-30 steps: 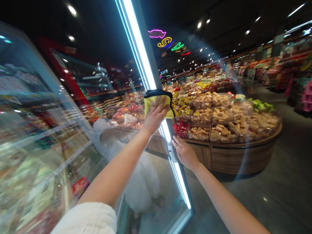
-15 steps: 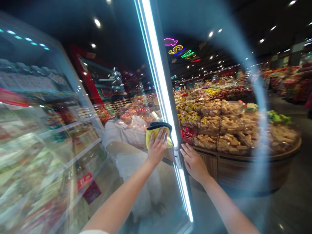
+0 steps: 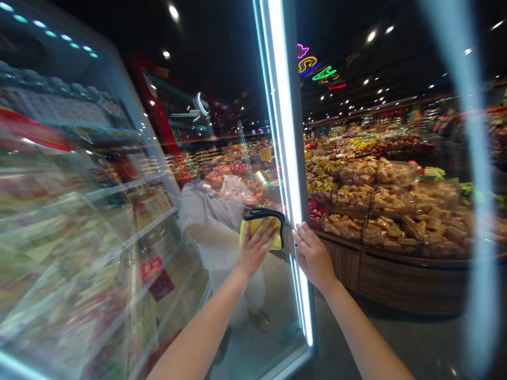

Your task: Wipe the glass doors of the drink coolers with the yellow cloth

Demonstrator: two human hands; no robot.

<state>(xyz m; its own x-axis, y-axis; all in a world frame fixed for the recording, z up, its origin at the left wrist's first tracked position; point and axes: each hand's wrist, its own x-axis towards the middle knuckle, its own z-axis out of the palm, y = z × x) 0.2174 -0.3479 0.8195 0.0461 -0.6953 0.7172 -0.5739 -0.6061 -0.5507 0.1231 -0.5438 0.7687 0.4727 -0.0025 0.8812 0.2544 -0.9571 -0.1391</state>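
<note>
My left hand (image 3: 256, 248) lies with spread fingers on a folded yellow cloth (image 3: 253, 226) with a dark edge, holding it against the pane of a glass door (image 3: 273, 290). Just to its right runs the door's upright frame (image 3: 288, 158) with a bright light strip. My right hand (image 3: 315, 256) grips the edge of this frame, its fingertips over the front. Its thumb is hidden. The cloth sits beside the strip, close to the right fingertips.
Left of the door, a blurred cabinet (image 3: 158, 214) holds shelves of packaged goods. A round wooden display stand (image 3: 404, 277) with wrapped snacks (image 3: 394, 198) stands at the right. Reflections of a person in light clothes show in the glass.
The view has shifted, so the door frame and stand appear farther right. The cloth has moved slightly down the glass, away from the light strip. My right fingers now overlap the frame more.
</note>
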